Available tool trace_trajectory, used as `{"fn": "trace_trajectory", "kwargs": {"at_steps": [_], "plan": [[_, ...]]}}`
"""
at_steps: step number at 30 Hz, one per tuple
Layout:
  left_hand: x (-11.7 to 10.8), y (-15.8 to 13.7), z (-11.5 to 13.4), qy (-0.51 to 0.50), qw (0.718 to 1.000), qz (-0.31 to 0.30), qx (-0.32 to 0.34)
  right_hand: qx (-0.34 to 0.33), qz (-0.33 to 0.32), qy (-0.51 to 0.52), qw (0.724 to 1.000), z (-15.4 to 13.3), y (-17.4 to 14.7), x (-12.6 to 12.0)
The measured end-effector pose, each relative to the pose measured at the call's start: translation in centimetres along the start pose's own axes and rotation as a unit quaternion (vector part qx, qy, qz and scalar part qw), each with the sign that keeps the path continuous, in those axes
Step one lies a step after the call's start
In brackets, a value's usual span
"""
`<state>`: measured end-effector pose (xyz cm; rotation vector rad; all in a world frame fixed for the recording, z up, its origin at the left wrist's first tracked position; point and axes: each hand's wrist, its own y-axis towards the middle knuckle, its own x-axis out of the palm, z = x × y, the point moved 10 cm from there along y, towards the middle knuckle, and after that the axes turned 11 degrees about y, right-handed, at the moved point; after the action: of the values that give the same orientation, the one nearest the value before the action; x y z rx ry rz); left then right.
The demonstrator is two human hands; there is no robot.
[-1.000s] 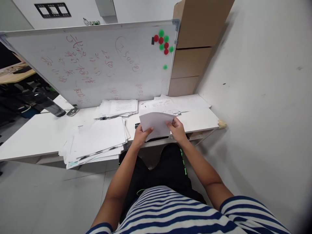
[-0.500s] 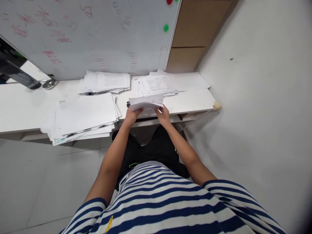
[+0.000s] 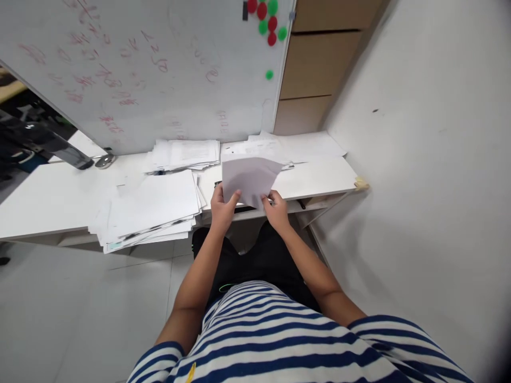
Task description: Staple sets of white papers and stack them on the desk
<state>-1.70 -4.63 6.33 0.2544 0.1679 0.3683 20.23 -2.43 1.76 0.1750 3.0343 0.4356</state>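
A sheet of paper (image 3: pixel 250 178) is held up over the front edge of the desk, its plain side facing me. My left hand (image 3: pixel 223 207) grips its lower left corner, thumb on the near face. The lower right edge is pinched between the thumb and fingers of my right hand (image 3: pixel 276 208). I cannot tell whether it is one sheet or more. To the left lies a large, uneven stack of papers (image 3: pixel 159 199), overhanging the desk's front edge. Behind it sits a smaller paper pile (image 3: pixel 191 153), and another spread of papers (image 3: pixel 311 146) is partly hidden by the held sheet.
A whiteboard (image 3: pixel 179 64) with red writing and round magnets stands along the back of the white desk (image 3: pixel 59 197). A computer mouse (image 3: pixel 105 161) is at the far left. Brown cardboard boxes (image 3: pixel 305 69) and a wall (image 3: pixel 419 159) bound the right side.
The paper has been tilted up, so its plain face now shows broadly instead of nearly edge-on. Both hands have turned with it. The camera view has shifted a little.
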Motion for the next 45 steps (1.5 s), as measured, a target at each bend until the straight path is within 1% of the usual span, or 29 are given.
{"fn": "trace_trajectory", "kwargs": {"at_steps": [3, 5, 8, 10, 14, 16, 18, 19, 21, 22, 23, 24, 25, 27, 29, 31, 34, 36, 38, 40, 43, 45], "plan": [[-1.4, -0.2, 3.8, -0.029, 0.998, -0.001, 0.054, -0.032, -0.028, -0.031, 0.999, -2.1, -1.0, -0.5], [-2.3, 0.1, 5.1, -0.029, 0.998, -0.012, 0.056, -0.033, -0.047, -0.024, 0.998, -2.8, -1.5, -0.9], [-2.8, 0.9, 5.5, -0.008, 0.999, -0.037, 0.026, -0.010, -0.064, 0.015, 0.998, -2.8, -2.2, -1.5], [-3.0, 1.2, 5.5, 0.000, 0.999, -0.036, 0.017, 0.011, -0.073, 0.033, 0.997, -2.5, -2.7, -1.7], [-3.6, 1.6, 5.2, 0.025, 0.999, 0.028, 0.023, 0.044, -0.086, 0.050, 0.994, -1.5, -3.4, -1.6], [-3.6, 1.8, 4.7, 0.020, 0.998, 0.049, 0.018, 0.075, -0.079, 0.103, 0.989, -0.6, -3.6, -1.5], [-3.5, 2.2, 3.8, -0.008, 0.998, 0.063, 0.007, 0.130, -0.061, 0.198, 0.970, 1.0, -4.0, -1.1], [-3.5, 2.3, 3.3, -0.025, 0.997, 0.073, -0.002, 0.165, -0.054, 0.251, 0.952, 2.0, -4.5, -0.7], [-3.6, 2.2, 1.9, -0.055, 0.992, 0.106, -0.025, 0.231, -0.049, 0.344, 0.909, 3.8, -5.9, 0.5], [-3.7, 1.9, 1.0, -0.065, 0.989, 0.130, -0.041, 0.257, -0.052, 0.374, 0.890, 4.5, -6.8, 1.2], [-3.8, 1.4, 0.0, -0.071, 0.984, 0.154, -0.060, 0.275, -0.056, 0.392, 0.876, 5.1, -7.7, 1.9], [-3.7, 0.8, -1.0, -0.074, 0.978, 0.175, -0.081, 0.285, -0.055, 0.398, 0.870, 5.6, -8.4, 2.4], [-3.6, 0.1, -2.1, -0.075, 0.973, 0.191, -0.102, 0.288, -0.048, 0.394, 0.872, 6.1, -9.0, 2.6], [-3.1, -1.3, -4.2, -0.074, 0.968, 0.197, -0.139, 0.280, -0.011, 0.361, 0.890, 6.8, -9.6, 2.2], [-2.5, -2.2, -5.8, -0.075, 0.970, 0.172, -0.157, 0.262, 0.039, 0.307, 0.914, 7.4, -9.1, 0.9], [-2.2, -2.3, -6.5, -0.074, 0.977, 0.129, -0.153, 0.246, 0.067, 0.237, 0.937, 7.5, -7.7, -0.9], [-2.0, -0.9, -5.8, -0.067, 0.990, 0.029, -0.120, 0.202, 0.056, 0.120, 0.970, 6.3, -4.1, -3.4], [-1.7, 0.5, -4.9, -0.051, 0.993, -0.050, -0.096, 0.150, 0.029, 0.086, 0.984, 4.6, -1.3, -4.1], [-1.6, 1.7, -4.6, -0.017, 0.991, -0.107, -0.085, 0.122, -0.008, 0.095, 0.988, 3.4, 0.9, -3.5], [-1.4, 2.5, -5.5, 0.032, 0.985, -0.142, -0.093, 0.113, -0.042, 0.108, 0.987, 3.2, 2.2, -2.2], [-1.1, 2.3, -8.0, 0.108, 0.973, -0.166, -0.115, 0.114, -0.063, 0.075, 0.989, 4.4, 2.7, -0.5], [-1.1, 1.7, -9.4, 0.142, 0.971, -0.157, -0.113, 0.118, -0.066, 0.034, 0.990, 5.7, 2.5, 0.1]]}}
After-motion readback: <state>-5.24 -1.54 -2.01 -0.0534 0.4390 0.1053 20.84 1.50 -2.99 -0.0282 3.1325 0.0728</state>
